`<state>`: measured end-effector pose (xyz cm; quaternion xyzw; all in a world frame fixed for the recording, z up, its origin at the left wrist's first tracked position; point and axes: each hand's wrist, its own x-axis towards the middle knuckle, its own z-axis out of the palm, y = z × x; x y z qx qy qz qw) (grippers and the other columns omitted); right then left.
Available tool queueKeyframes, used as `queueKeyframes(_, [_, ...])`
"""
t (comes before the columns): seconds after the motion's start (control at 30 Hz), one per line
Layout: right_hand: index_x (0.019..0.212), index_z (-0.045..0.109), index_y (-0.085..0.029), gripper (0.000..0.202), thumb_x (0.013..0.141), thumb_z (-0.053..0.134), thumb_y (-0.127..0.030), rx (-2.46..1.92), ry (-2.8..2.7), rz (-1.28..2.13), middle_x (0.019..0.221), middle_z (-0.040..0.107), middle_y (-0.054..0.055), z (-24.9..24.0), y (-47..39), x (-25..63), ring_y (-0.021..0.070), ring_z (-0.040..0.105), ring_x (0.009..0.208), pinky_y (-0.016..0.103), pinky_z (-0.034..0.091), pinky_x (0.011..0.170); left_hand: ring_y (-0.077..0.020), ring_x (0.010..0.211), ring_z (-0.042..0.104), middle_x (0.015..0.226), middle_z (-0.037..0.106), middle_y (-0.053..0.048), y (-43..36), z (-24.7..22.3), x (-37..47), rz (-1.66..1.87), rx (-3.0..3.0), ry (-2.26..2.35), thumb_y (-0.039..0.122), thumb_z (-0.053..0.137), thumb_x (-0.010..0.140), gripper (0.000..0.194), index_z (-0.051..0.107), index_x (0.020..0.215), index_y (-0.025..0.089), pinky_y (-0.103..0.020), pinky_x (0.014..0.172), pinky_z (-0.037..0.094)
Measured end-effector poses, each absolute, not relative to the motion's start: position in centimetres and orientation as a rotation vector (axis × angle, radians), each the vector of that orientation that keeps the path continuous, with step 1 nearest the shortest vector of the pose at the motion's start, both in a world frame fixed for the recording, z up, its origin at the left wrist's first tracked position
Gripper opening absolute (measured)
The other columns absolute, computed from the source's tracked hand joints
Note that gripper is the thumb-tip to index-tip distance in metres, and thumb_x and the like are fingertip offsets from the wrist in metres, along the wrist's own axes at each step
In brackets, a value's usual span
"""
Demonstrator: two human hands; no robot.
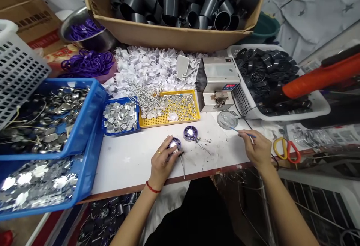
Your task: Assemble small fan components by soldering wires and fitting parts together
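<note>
My left hand [163, 158] is closed around a small round purple part [174, 143] with a white piece in its middle, and a thin wire [183, 167] trails from it over the table. Just right of it lies a second purple round part [190, 133] with its own wires. My right hand [256, 146] pinches a thin blue stick [247, 135]. The stick's tip is at a shallow round dish [225, 120] of clear-looking paste; whether it touches the paste I cannot tell.
Behind my hands are a yellow tray [157, 123] of small metal bits and wires, a small blue tray [120, 132] of metal pieces, and a metal machine [218, 84] with a red display. Scissors [287, 150] and an orange-handled tool [317, 75] are at right. Blue bins [94, 103] stand left.
</note>
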<state>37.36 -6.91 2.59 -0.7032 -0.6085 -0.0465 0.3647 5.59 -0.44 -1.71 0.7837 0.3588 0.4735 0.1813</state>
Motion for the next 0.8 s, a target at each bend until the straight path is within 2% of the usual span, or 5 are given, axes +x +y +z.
queueKeyframes(0.23, [0.084, 0.067, -0.016, 0.032, 0.092, 0.05, -0.042, -1.816, -1.071, -0.056, 0.069, 0.072, 0.006, 1.5, -6.3, 37.0, 0.0204, 0.07, 0.069, 0.034, 0.055, 0.071, -0.0277, 0.117, 0.062, 0.126, 0.065, -0.011, -0.3, -1.9, 5.6, 1.352, 2.269, 1.008, 0.015, 0.069, 0.083, 0.022, 0.063, 0.103, 0.02, -0.048, 0.095, 0.059])
queueKeyframes(0.37, [0.089, 0.067, -0.013, 0.035, 0.089, 0.053, -0.046, -1.814, -0.903, 0.024, 0.069, 0.072, 0.008, 0.3, -5.8, 36.9, 0.0213, 0.07, 0.065, 0.037, 0.055, 0.071, -0.0278, 0.12, 0.061, 0.128, 0.063, -0.013, -0.5, -2.0, 5.3, 1.364, 2.274, 0.979, 0.013, 0.071, 0.08, 0.029, 0.062, 0.107, 0.019, -0.047, 0.096, 0.058])
queueKeyframes(0.5, [0.086, 0.067, -0.014, 0.034, 0.088, 0.056, -0.046, -1.854, -0.841, -0.061, 0.067, 0.07, 0.006, 0.9, -6.6, 36.9, 0.0213, 0.069, 0.068, 0.038, 0.054, 0.075, -0.0294, 0.122, 0.059, 0.138, 0.056, -0.015, -1.0, -1.8, 4.7, 1.272, 2.276, 0.942, 0.022, 0.068, 0.083, 0.033, 0.062, 0.115, 0.02, -0.047, 0.095, 0.058])
queueKeyframes(0.63, [0.084, 0.062, -0.016, 0.026, 0.086, 0.06, -0.042, -1.557, -0.535, 0.222, 0.065, 0.066, 0.001, 3.0, -7.8, 34.8, 0.0155, 0.063, 0.058, 0.033, 0.053, 0.067, -0.0263, 0.117, 0.063, 0.137, 0.057, -0.013, -1.6, -1.6, 4.6, 1.237, 2.104, 1.073, 0.02, 0.058, 0.089, 0.02, 0.069, 0.105, 0.021, -0.044, 0.093, 0.058])
queueKeyframes(0.8, [0.084, 0.063, -0.018, 0.015, 0.089, 0.058, -0.031, -1.401, -0.751, 0.432, 0.068, 0.066, 0.001, 4.9, -9.2, 28.3, 0.016, 0.064, 0.064, 0.032, 0.051, 0.065, -0.0255, 0.109, 0.067, 0.122, 0.067, -0.012, -2.0, -1.8, 5.0, 1.229, 1.844, 1.177, 0.03, 0.07, 0.082, 0.013, 0.072, 0.092, 0.021, -0.044, 0.093, 0.058])
